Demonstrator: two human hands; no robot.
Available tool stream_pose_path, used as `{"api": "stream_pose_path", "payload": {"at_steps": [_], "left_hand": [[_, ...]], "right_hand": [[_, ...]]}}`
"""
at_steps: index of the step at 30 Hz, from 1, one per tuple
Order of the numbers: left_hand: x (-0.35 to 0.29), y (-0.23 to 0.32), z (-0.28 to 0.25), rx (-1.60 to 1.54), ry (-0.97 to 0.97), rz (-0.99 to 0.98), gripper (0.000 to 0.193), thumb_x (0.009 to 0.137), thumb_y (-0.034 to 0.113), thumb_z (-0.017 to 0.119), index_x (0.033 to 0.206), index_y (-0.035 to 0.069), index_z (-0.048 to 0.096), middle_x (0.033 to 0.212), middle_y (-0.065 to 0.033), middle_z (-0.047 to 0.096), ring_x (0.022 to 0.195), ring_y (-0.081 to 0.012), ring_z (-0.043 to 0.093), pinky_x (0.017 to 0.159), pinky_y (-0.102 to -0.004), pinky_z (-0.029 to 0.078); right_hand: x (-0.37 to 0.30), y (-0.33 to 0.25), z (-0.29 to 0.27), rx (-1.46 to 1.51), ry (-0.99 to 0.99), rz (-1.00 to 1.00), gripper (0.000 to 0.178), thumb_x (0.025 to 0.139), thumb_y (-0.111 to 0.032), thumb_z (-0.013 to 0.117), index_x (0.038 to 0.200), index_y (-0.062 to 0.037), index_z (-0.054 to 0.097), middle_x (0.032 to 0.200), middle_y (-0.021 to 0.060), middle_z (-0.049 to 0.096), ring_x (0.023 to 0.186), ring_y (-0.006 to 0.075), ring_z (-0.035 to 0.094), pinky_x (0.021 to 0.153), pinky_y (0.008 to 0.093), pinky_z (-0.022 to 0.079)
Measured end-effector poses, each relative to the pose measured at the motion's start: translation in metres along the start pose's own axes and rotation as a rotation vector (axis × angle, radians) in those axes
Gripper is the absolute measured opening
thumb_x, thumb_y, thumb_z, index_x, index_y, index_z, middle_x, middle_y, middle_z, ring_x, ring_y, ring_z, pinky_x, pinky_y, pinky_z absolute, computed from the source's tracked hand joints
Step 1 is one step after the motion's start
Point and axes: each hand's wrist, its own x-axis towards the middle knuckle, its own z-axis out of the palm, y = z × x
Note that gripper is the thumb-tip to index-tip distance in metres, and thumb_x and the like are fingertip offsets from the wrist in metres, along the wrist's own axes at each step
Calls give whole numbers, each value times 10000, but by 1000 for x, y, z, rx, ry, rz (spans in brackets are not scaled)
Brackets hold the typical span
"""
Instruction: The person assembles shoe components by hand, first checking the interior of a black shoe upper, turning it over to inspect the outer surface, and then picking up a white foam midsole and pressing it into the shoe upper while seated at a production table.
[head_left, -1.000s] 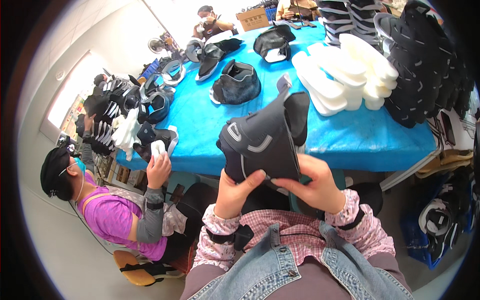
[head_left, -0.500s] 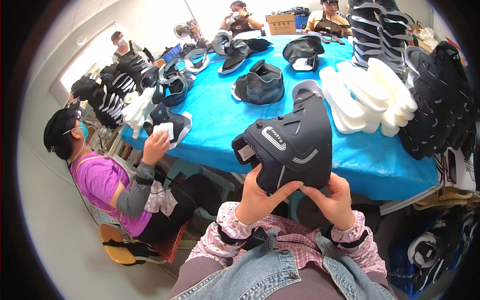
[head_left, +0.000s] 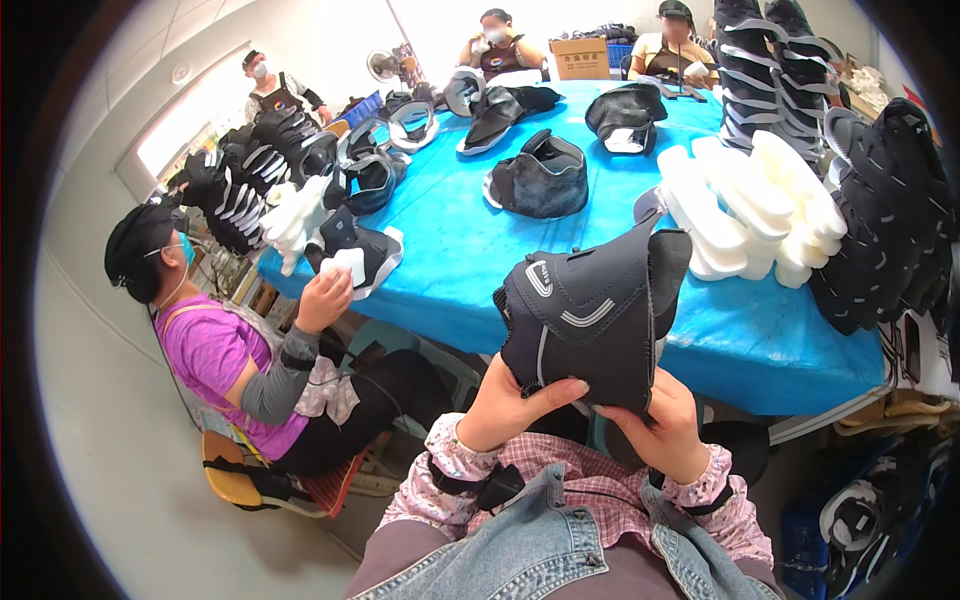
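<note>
Both my hands hold a black shoe upper (head_left: 575,325) in front of me, above the near edge of the table. It is padded, with pale curved stripes and stitching on its side. My left hand (head_left: 508,405) grips its lower left edge, thumb lying across the front. On the lower right edge, my right hand (head_left: 665,428) is closed, its thumb near the left one. The fingers behind the upper are hidden. Beyond it, another dark upper (head_left: 540,180) stands on the blue-covered table (head_left: 450,240).
White foam pieces (head_left: 715,215) and tall stacks of black uppers (head_left: 885,220) stand at the right. On the left, a seated co-worker (head_left: 225,345) holds a white pad against an upper (head_left: 360,245). More people are at the far side, near a cardboard box (head_left: 580,60).
The shoe upper has turned and tipped in my hands, so its right edge stands up and more of its lower side shows. My right thumb has shifted down along the edge.
</note>
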Motion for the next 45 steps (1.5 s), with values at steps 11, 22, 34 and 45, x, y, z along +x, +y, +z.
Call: {"api": "stream_pose_path", "payload": {"at_steps": [11, 22, 34, 45], "left_hand": [[1, -10, -1, -95, 64, -162, 296, 859, 123, 661, 1114, -7, 585, 1059, -34, 628, 932, -86, 562, 839, -251, 448], [-6, -22, 4, -281, -5, 12, 378, 827, 55, 668, 1182, 2, 548, 1115, -41, 611, 990, -98, 551, 866, -273, 442], [-15, -4, -2, -352, 286, -17, 408, 938, 249, 533, 1249, -11, 488, 1171, -95, 588, 1024, -164, 584, 880, -292, 466], [-33, -26, -40, -709, 267, -229, 304, 972, 356, 455, 870, 70, 458, 791, 19, 402, 655, -53, 405, 584, -196, 385]], "right_hand": [[-7, 3, -4, -118, -23, -34, 229, 697, -78, 739, 895, -7, 648, 843, 113, 636, 757, 284, 608, 660, 360, 475], [-7, 0, -16, -157, -52, -144, 318, 599, 0, 672, 911, 6, 613, 927, 118, 634, 835, 296, 611, 710, 382, 466], [-18, -14, -25, -198, -302, -114, 535, 723, -362, 708, 1119, -24, 585, 1092, 105, 599, 1017, 268, 565, 888, 386, 426], [-51, -19, -41, -439, -18, 37, 428, 737, -79, 675, 1151, -51, 573, 1245, 116, 524, 1106, 308, 507, 937, 400, 408]]}}
